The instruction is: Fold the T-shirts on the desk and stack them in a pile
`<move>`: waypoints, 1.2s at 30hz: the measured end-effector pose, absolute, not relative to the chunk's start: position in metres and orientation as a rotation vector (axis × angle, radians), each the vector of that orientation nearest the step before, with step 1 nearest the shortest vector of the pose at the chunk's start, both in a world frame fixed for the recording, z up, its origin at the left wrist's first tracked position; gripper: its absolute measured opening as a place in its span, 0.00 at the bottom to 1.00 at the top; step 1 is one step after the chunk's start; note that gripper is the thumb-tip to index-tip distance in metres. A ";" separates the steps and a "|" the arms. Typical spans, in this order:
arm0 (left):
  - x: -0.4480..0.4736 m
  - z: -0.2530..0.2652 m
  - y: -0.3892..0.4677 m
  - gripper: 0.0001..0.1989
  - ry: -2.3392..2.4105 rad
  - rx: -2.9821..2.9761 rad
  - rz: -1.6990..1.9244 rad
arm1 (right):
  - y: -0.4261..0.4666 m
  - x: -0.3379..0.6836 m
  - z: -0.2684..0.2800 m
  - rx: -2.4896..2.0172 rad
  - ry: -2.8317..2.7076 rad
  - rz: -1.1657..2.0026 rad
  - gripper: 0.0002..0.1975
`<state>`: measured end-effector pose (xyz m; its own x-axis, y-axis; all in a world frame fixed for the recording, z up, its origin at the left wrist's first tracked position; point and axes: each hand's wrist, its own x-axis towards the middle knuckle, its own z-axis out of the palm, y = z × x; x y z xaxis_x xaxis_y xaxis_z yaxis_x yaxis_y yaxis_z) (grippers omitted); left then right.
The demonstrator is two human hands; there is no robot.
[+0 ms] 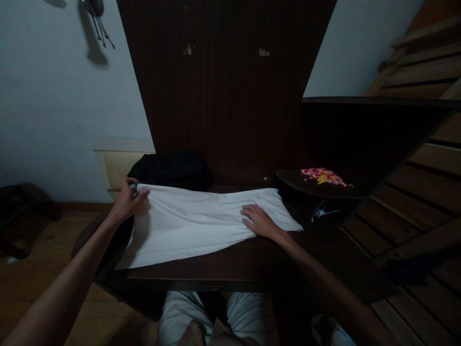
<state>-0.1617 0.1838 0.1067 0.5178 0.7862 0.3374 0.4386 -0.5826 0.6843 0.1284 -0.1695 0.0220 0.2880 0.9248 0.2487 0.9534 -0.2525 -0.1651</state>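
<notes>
Cloth (194, 221), white and creased, stretches along a dark wooden counter (234, 266) in the head view, its long axis running from 9 to 3 o'clock, wider at the left end. The left hand (130, 199) is at the cloth's 10 o'clock corner, thumb and fingers bent about the edge; whether that grip pinches the fabric cannot be told. From there the cloth extends toward 3 o'clock. The right hand (257, 221), nearer the cloth's middle, rests palm down with fingers spread; most of the fabric lies to its 9 o'clock, a shorter end toward 3. A black bundle (173, 168) sits just beyond, at 11 o'clock; bright little pieces (322, 175) lie on a rounded shelf (304, 186) at 2.
</notes>
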 end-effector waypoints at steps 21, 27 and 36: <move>-0.160 0.120 0.186 0.16 1.262 2.310 0.851 | -0.011 -0.074 0.024 -1.683 -2.463 -0.422 0.08; -0.158 0.125 0.183 0.16 1.221 2.203 0.938 | 0.004 -0.086 0.019 -1.707 -2.371 -0.403 0.07; -0.150 0.117 0.192 0.16 1.048 1.824 0.907 | -0.003 -0.087 0.012 -1.545 -2.367 -0.502 0.10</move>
